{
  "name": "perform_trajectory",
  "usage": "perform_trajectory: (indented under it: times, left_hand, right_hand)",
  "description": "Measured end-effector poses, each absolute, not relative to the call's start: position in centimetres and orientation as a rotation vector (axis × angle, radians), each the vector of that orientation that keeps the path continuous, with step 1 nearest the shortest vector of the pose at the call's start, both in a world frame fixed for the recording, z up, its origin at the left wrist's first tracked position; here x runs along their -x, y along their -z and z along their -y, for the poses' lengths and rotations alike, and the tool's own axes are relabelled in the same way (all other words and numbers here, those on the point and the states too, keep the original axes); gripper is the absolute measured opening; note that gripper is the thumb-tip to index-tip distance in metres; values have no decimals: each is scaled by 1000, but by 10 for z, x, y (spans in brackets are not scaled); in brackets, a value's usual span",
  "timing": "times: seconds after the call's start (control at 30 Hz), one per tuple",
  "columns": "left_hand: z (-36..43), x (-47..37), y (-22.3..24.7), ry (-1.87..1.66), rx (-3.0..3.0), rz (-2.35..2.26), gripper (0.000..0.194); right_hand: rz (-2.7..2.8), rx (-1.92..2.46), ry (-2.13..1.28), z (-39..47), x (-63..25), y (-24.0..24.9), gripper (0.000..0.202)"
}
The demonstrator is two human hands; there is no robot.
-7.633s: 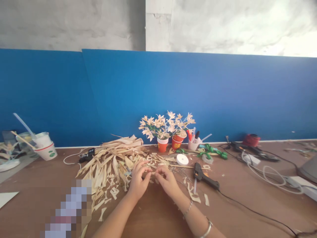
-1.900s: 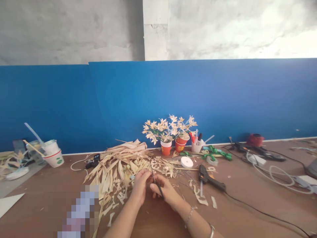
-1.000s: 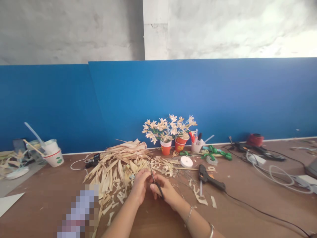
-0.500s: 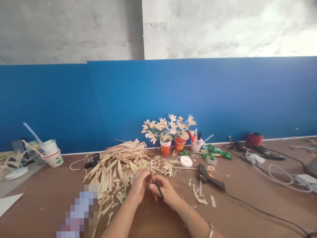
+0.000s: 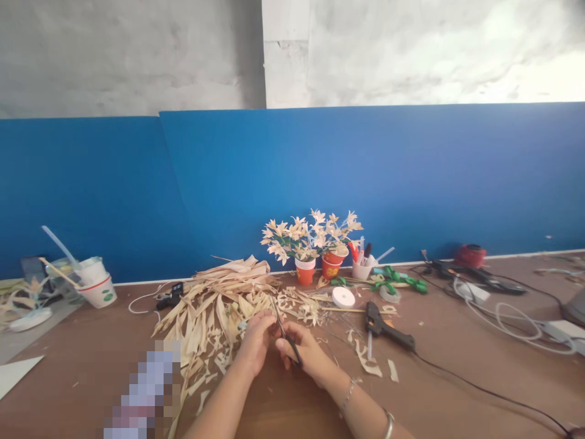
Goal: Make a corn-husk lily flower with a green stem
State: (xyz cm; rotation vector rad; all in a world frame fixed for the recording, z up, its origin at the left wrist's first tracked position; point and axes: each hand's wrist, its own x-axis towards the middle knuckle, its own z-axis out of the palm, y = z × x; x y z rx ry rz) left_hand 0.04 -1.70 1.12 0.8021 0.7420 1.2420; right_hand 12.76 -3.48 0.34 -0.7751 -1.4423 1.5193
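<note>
Partition (image 5: 283, 171): blue panelling backs the scene at 12 o'clock from the hands, beneath bare concrete.
Worktop (image 5: 439, 408): brown and littered with craft supplies, it spreads under both hands.
Husk heap (image 5: 219, 302): dried, straw-coloured leaves lie at 10 and 11 o'clock, many long and seemingly uncut; much material appears unworked.
Blooms (image 5: 299, 228): pale, star-petalled flowers stand in red cups (image 5: 305, 275) at 1 o'clock, apparently finished.
Right hand (image 5: 311, 350): its grip is closed around the scissor handles.
Left hand (image 5: 256, 342): fingers curl inward near the blades; whether its grip pinches a small piece cannot be told.
Glue gun (image 5: 388, 329): black and unheld, it lies at 3 o'clock.
Scissors (image 5: 295, 352): between the hands, blades aimed toward 11 o'clock, their gap too fine to judge.
Scraps (image 5: 392, 370): loose pieces at 8 and 4 o'clock suggest some cutting is done; how much is left on any piece in hand is hidden.
</note>
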Motion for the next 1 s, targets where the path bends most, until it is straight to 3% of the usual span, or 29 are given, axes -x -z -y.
perform_trajectory:
  times: [1.0]
  left_hand:
    - [15, 6, -10, -1241, -834, -700, 10]
  right_hand:
    - [1458, 857, -1539, 31, -131, -2, 48]
